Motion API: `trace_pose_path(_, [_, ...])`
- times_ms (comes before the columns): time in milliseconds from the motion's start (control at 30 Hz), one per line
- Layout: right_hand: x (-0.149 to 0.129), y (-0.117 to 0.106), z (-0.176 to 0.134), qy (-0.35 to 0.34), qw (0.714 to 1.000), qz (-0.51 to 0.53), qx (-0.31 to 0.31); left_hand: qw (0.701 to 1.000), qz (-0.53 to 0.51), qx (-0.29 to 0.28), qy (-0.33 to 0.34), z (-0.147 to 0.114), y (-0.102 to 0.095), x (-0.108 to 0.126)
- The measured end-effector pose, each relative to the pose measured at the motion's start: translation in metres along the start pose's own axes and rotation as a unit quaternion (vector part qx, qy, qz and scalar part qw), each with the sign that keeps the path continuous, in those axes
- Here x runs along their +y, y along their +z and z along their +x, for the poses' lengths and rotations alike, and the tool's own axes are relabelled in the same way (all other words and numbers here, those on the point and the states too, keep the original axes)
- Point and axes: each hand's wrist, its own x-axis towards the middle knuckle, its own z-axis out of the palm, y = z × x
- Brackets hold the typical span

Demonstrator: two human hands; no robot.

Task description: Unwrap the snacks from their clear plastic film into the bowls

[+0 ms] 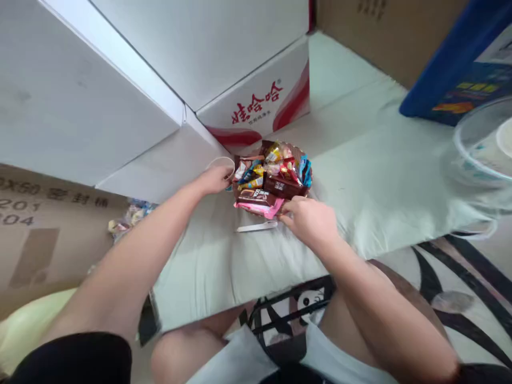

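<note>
A round brown basket (310,191) on the pale cloth-covered table holds a heap of wrapped snacks and sweets (276,168). My left hand (217,179) is closed at the basket's left edge, its fingertips partly hidden. Behind that hand shows the rim of a clear cup (221,161). At the basket's front right, my right hand (314,216) is closed with thumb and fingers on the rim, close to a pink-edged snack packet (260,205). A white plastic spoon (257,227) lies on the cloth in front of the basket.
White cartons with red lettering (256,106) stand right behind the basket and to the left. A brown carton (384,37) and a blue box (452,80) are at the back right. A clear plastic tub (476,176) sits near the table's right edge.
</note>
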Motion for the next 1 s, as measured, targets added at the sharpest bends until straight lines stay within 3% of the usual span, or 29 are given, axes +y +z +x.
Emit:
trace_pose_path(167, [0.037,-0.024,-0.021,0.079,0.997,-0.001,0.007,0.999,0.007,0.038,0.019,0.039,-0.022,0.04])
trace_pose_path(333, [0.062,-0.044,-0.038,0.158,0.987,-0.009,0.008,0.992,0.01,0.105,0.064,0.1,-0.052,0.098])
trace_pose_path(467, [0.069,-0.047,-0.038,0.166,0.986,-0.013,-0.003,0.983,0.008,0.153,0.098,0.158,-0.081,0.141])
trace_pose_path(667, [0.073,-0.038,-0.031,0.146,0.989,-0.009,0.02,0.98,-0.004,0.157,0.12,0.23,-0.105,0.186])
trace_pose_path(767, [0.074,-0.032,-0.028,0.132,0.99,-0.024,0.052,0.983,-0.012,0.149,0.107,0.252,-0.107,0.2])
trace_pose_path(867, [0.076,-0.027,-0.025,0.118,0.988,-0.026,0.092,0.98,-0.103,0.136,0.106,0.259,-0.113,0.204])
trace_pose_path(933, [0.079,-0.025,-0.023,0.118,0.986,-0.027,0.114,0.961,-0.178,0.176,0.117,0.253,-0.117,0.197])
trace_pose_path(1000, [0.082,-0.025,-0.022,0.129,0.983,-0.029,0.128,0.937,-0.199,0.263,0.116,0.238,-0.113,0.178])
